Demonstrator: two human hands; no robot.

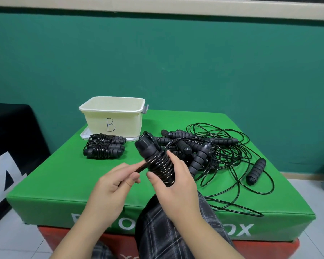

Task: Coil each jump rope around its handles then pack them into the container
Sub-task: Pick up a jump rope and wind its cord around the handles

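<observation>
i have the right hand (173, 176) wrapped around the jump rope being coiled (158, 161), fingers and thumb curled round the paired handles so they stay pressed together as one core for the cord to go around. the left hand (113, 181) pinches the free run of cord between thumb and fingertips just beside the bundle, which i judge is how tension is kept so each turn lies snug against the last. the bundle is held above the near edge of the surface (64, 174), tilted with its capped end pointing up and away from me, leaving room for the cord to swing round.

this rope is black throughout: ribbed foam grips, a hard faceted cap at the top end, and thin glossy cord in close turns over the middle of the handles. the cord trails from it toward the tangled pile (213, 148) on the right side of the surface, where several more handles lie among loose loops, one handle (255, 171) near the right edge.

two finished bundles (105, 147) lie side by side toward the far left, just in front of the container (113, 118), a cream tub marked "b" standing on its lid (84, 134) at the far left corner. i cannot see anything inside it.
</observation>
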